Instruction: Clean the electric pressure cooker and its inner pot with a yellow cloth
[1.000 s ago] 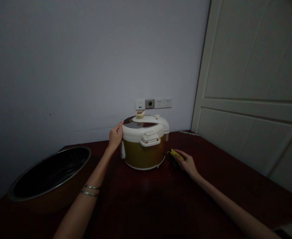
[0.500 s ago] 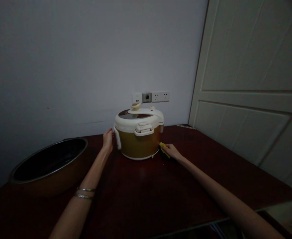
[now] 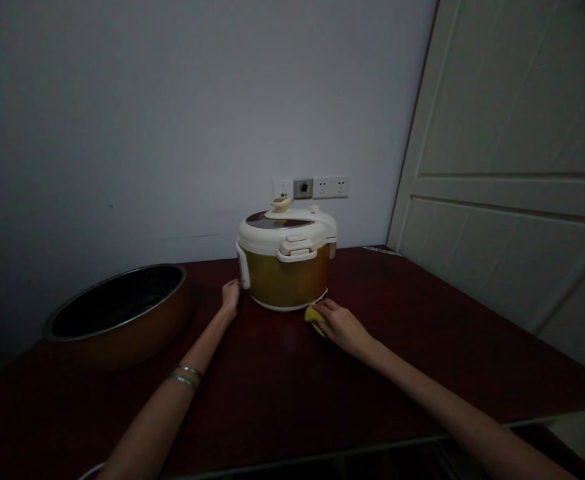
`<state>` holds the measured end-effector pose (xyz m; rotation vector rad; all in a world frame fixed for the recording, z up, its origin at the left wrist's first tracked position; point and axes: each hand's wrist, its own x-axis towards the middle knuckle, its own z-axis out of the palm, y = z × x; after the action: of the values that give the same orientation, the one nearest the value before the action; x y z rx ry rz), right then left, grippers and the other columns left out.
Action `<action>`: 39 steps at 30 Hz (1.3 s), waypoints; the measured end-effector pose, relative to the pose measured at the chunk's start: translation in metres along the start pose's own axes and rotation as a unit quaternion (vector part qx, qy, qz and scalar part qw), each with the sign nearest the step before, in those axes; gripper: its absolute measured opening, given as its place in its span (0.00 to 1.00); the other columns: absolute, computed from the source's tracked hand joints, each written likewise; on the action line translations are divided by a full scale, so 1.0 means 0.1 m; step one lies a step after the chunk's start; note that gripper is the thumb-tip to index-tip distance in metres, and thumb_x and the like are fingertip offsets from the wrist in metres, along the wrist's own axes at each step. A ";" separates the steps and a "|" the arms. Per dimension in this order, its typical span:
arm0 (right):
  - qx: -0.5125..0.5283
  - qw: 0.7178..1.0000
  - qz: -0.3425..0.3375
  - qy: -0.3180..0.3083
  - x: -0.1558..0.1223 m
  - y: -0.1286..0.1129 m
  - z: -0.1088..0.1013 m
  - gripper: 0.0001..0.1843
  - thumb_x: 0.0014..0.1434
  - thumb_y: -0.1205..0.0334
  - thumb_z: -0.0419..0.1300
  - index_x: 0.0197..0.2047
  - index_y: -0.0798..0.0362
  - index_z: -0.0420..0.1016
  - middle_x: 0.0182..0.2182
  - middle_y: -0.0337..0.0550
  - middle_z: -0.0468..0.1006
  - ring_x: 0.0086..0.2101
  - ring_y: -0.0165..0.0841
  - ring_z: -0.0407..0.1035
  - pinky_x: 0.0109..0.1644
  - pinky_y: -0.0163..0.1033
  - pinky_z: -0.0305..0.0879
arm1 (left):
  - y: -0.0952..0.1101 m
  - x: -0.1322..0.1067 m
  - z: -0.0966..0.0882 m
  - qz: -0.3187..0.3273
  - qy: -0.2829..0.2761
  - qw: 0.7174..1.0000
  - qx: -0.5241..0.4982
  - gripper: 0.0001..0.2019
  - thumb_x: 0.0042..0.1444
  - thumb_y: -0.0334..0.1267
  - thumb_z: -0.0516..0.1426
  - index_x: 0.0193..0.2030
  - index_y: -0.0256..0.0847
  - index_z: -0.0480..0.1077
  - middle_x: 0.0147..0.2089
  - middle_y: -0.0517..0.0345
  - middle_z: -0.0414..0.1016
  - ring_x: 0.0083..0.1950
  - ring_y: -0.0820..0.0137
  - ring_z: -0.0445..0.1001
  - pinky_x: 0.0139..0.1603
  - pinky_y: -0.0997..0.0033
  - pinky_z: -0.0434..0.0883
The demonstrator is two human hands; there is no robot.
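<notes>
A gold and white electric pressure cooker [image 3: 287,277] stands upright on the dark red table, with its lid on. My left hand [image 3: 231,295] is at its left side, fingers bent against the lower end of the white panel; the fingertips are partly hidden. Pinched in my right hand [image 3: 342,325] is a folded yellow cloth [image 3: 313,315], at the cooker's lower right edge, close to the white base rim and the tabletop.
To the left sits a large, wide brown basin [image 3: 122,343] with a dark inside. Wall sockets [image 3: 330,187] are behind the cooker, and a pale panelled door [image 3: 502,227] rises at the right. The table's front edge [image 3: 372,448] runs below my right forearm.
My right hand has moved the yellow cloth left and toward me, round the cooker's base. My left hand has slid lower along the panel. The whole view has shifted slightly.
</notes>
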<state>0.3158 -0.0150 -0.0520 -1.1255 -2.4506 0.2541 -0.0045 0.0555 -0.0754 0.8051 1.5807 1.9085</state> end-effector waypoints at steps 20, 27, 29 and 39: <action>-0.178 0.977 0.117 -0.010 0.32 -0.49 0.11 0.17 0.62 0.53 0.50 0.41 0.56 0.74 0.35 0.56 0.78 0.39 0.41 0.74 0.39 0.39 0.65 | -0.17 0.00 -0.04 0.010 -0.024 1.000 0.013 0.10 0.42 0.24 0.53 0.29 0.36 0.74 0.26 0.55 0.75 0.34 0.67 0.74 0.42 0.66 0.70; -0.180 0.968 0.175 0.002 0.35 -0.35 0.07 0.21 0.59 0.51 0.54 0.38 0.62 0.76 0.36 0.64 0.77 0.38 0.47 0.74 0.38 0.43 0.66 | -0.21 0.03 -0.06 -0.015 -0.055 0.998 0.041 0.10 0.57 0.37 0.56 0.43 0.34 0.70 0.42 0.53 0.73 0.41 0.69 0.73 0.43 0.62 0.71; -0.180 0.967 0.179 0.002 0.35 -0.33 0.06 0.21 0.58 0.51 0.54 0.38 0.62 0.77 0.36 0.64 0.77 0.38 0.47 0.74 0.38 0.43 0.66 | -0.22 0.03 -0.06 -0.023 -0.061 0.997 0.040 0.14 0.59 0.41 0.55 0.49 0.36 0.67 0.48 0.52 0.70 0.44 0.68 0.72 0.44 0.60 0.72; -0.140 0.968 0.209 0.014 0.38 -0.32 0.16 0.19 0.56 0.52 0.56 0.39 0.60 0.77 0.38 0.63 0.77 0.40 0.47 0.73 0.41 0.44 0.65 | -0.22 0.04 -0.07 -0.047 -0.076 0.996 0.026 0.17 0.59 0.42 0.54 0.53 0.37 0.65 0.52 0.50 0.68 0.48 0.65 0.71 0.46 0.58 0.71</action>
<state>0.2649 -0.0064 -0.0441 -1.7550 -2.2478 0.0116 -0.0115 0.0572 -0.0976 0.8619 1.5514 1.7055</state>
